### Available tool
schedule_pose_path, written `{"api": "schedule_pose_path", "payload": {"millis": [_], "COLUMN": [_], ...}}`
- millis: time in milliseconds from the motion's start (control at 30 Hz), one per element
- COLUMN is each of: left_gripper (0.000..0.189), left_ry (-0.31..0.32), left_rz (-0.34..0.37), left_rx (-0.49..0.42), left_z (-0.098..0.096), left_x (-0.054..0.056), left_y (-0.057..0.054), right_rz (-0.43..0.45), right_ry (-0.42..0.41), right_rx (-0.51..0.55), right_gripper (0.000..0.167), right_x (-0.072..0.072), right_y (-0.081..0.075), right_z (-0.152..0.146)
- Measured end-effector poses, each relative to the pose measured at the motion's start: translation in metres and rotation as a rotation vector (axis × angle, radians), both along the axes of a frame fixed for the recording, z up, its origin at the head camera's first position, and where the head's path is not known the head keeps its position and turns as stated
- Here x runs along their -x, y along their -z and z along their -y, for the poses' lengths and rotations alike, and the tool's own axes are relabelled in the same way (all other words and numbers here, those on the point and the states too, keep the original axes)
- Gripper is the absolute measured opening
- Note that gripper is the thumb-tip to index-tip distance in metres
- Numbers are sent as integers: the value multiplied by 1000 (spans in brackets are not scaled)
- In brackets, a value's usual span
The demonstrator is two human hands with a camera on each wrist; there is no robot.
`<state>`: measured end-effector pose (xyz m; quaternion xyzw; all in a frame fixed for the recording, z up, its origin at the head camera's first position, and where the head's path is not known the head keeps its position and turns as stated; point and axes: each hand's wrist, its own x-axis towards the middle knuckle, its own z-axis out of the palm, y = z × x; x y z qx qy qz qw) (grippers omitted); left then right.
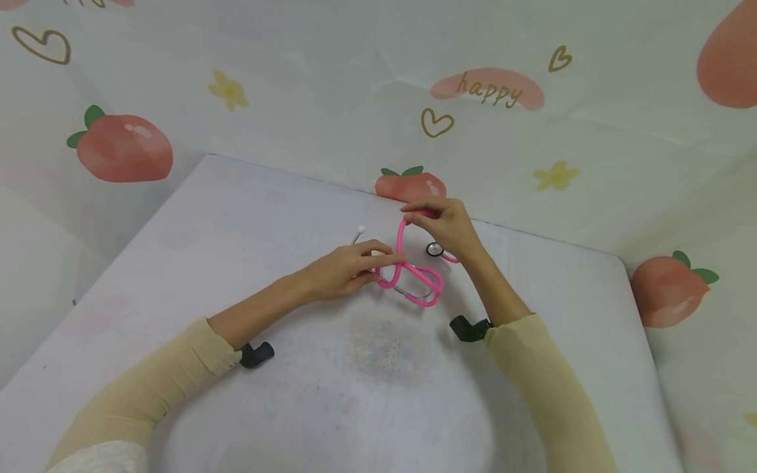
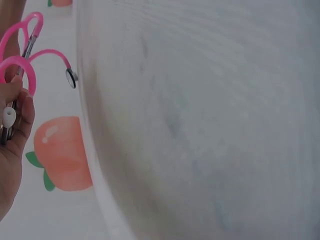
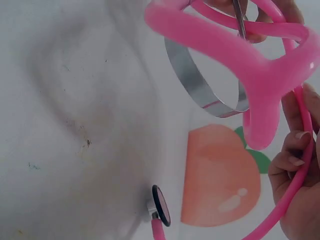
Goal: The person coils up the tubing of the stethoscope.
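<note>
White table (image 1: 177, 276) sat against peach-print backdrop (image 1: 124, 148). Left hand (image 1: 343, 269) fingers pinched the pink stethoscope (image 1: 414, 276) tubing near its metal earpieces; right hand (image 1: 446, 226) fingers curled round the raised tube loop. Chest piece (image 1: 434, 249) lay just beside the right hand.

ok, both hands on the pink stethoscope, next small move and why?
Probably lower the loop of tubing onto the table. The right hand pinches the stethoscope tubing up off the surface, while the left hand holds the crossed part near the metal headset. The chest piece lies apart near the far edge.
</note>
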<state>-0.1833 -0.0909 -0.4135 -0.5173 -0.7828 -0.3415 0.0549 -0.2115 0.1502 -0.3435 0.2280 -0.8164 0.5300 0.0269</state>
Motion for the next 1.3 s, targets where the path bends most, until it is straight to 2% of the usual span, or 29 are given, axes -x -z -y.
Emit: {"api": "schedule_pose_path", "payload": {"millis": [133, 533, 700, 967, 1167, 1300], "left_gripper": [58, 58, 59, 60, 60, 57], "left_ry": [-18, -67, -98, -158, -155, -127], "left_rz": [29, 118, 141, 158, 158, 159], "left_rx": [-31, -136, -132, -129, -178, -205], "left_z": [1, 10, 11, 12, 13, 12], "left_x": [2, 7, 8, 9, 9, 9], "left_y": [2, 3, 3, 0, -1, -3], "right_rz": [-6, -147, -195, -270, -264, -295], "right_ry": [20, 78, 121, 162, 181, 178], "right_rx": [-13, -75, -78, -63, 28, 12], "right_gripper": [15, 13, 13, 21, 24, 22], "right_x": [-1, 3, -4, -4, -4, 1], "right_y": [0, 16, 12, 17, 20, 28], "right_z": [0, -21, -27, -44, -53, -58]}}
